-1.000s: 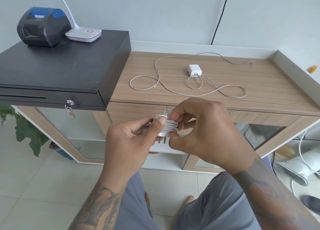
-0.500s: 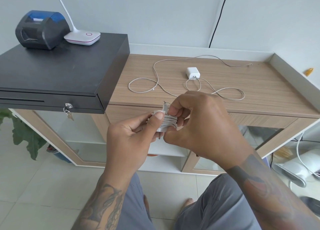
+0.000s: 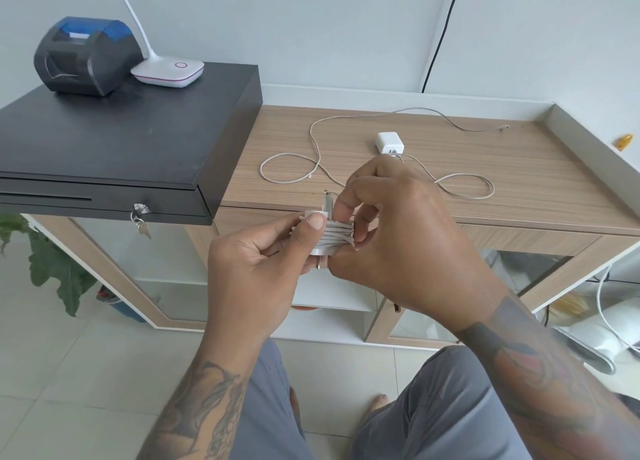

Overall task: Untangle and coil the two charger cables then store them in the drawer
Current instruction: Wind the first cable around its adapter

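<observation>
While 1 loose cable (image 3: 377, 179) lies on the counter (image 3: 519, 182), both hands' grip holds 1 wound charger (image 3: 334, 239).

Charger plug (image 3: 320, 248) mostly covered by left hand (image 3: 263, 262) and right hand (image 3: 398, 238); only its rim and the wound cable turns (image 3: 337, 236) show between the thumbs. Loose cable (image 3: 450, 186) on the surface (image 3: 519, 168) passes out of sight behind the right hand. Connector tip above left thumb too small to identify. Both forearms cut off at bottom edge.
</observation>
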